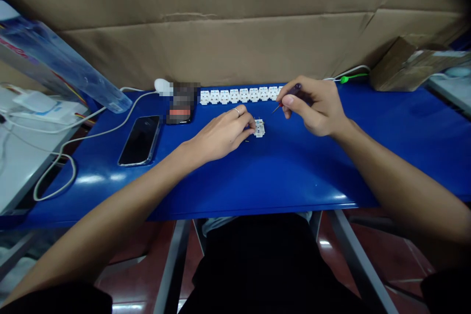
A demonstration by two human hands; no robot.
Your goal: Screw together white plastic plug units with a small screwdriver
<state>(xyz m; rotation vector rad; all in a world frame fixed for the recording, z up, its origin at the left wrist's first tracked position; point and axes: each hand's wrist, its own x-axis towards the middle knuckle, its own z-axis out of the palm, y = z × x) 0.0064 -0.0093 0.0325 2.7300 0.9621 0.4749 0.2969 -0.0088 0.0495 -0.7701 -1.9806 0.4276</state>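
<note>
Above the blue desk (294, 176) are the right hand (316, 105) and left hand (224, 130); a module row (244, 95) lines its far edge, a phone (140, 141) lies toward its left. Right fingers clasp a screwdriver (295, 89); left fingertips pinch a white module (259, 128) between near and far edges.

White glare spots a glossy blue tabletop (287, 171) in dim indoor light, wide-angle distortion stretching the outer edges.

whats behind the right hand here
At the back of the blue table, a row of white parts reaches the right hand, with brown cardboard beyond. Whether the row continues directly behind the hand cannot be seen; the hand covers it.
</note>
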